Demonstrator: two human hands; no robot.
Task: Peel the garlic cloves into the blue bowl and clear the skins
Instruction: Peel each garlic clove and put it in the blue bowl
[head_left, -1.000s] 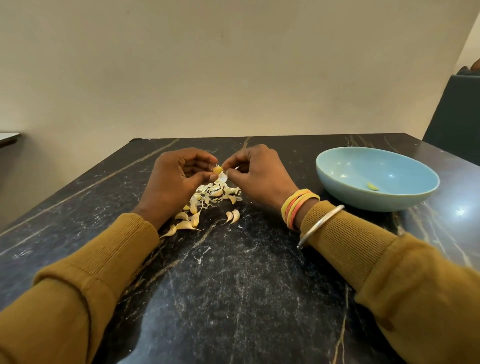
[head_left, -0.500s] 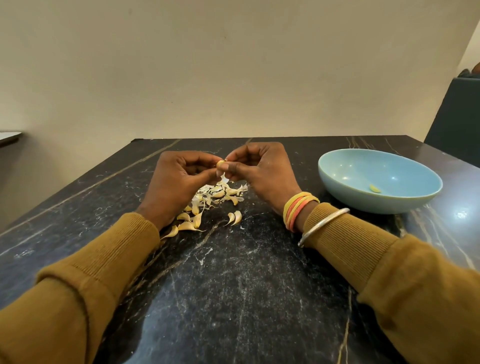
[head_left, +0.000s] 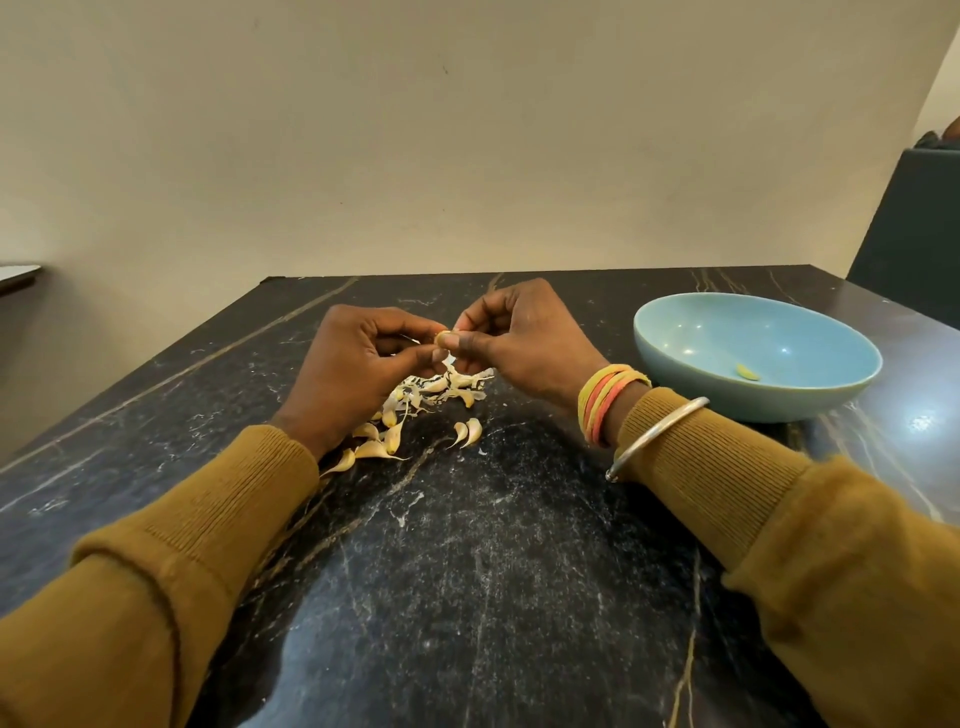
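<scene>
Both left hand (head_left: 358, 366) and right hand (head_left: 527, 340) pinch one garlic clove (head_left: 443, 339) just above the skins (head_left: 441, 388)

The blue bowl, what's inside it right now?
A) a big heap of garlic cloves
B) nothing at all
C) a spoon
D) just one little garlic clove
D: the blue bowl holds a single small yellowish clove lying low on its right side, and nothing else shows inside it.
</scene>
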